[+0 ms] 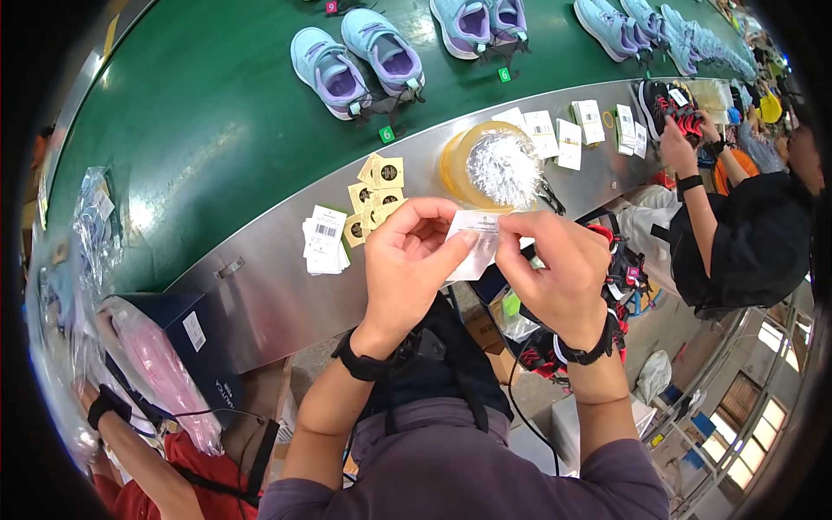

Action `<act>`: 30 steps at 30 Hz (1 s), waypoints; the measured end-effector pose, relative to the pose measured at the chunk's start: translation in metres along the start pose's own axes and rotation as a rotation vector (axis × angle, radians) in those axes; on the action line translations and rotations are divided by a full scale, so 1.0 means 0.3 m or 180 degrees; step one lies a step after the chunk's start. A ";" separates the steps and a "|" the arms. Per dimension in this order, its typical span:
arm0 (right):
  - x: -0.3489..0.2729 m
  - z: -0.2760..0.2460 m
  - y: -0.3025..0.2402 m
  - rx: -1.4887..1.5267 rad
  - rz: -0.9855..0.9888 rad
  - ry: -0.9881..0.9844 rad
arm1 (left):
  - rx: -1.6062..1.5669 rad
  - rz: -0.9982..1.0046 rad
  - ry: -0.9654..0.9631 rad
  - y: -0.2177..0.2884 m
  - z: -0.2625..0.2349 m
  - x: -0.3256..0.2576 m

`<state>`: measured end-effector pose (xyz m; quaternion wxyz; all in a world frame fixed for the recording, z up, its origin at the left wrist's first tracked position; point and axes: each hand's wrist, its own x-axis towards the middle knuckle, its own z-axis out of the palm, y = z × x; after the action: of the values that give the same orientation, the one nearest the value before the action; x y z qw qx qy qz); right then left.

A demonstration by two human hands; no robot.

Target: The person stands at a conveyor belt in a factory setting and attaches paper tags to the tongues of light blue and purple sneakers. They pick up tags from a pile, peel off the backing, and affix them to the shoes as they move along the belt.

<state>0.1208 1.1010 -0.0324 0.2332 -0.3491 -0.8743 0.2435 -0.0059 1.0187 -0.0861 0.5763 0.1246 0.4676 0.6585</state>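
Pinching a small white translucent sheet (482, 250), the left hand (409, 264) grips its left side by thumb and finger; the right hand (559, 264) clasps its upper right edge. The sheet lies between both grips, neither hand nearer, its long axis pointing roughly away from the body, by the steel tabletop's (286, 299) near edge. Beyond, toward the tabletop's far edge, lie white labels (328, 241), tan cards (387, 171) and a yellow ring (455, 165) around white strands (505, 169).
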 end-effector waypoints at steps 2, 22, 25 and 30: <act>0.003 0.005 0.009 -0.0015 -0.0074 0.0045 | 0.0029 0.0012 0.0012 0.006 0.006 -0.001; 0.448 -0.067 0.069 0.0056 -0.0538 -0.1053 | 0.4489 0.4195 -0.0596 0.258 0.025 0.289; 0.569 0.020 0.163 0.0062 -0.0835 -0.1010 | 0.4207 0.3301 -0.0518 0.269 -0.008 0.424; 0.731 0.258 0.305 -0.0121 0.0218 -0.2652 | 0.4127 0.2391 0.0096 0.288 -0.303 0.755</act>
<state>-0.0204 1.2977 -0.0940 -0.1552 -0.2538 -0.8861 0.3554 -0.1944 1.1828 -0.1536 0.1173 0.5815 0.6958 0.4050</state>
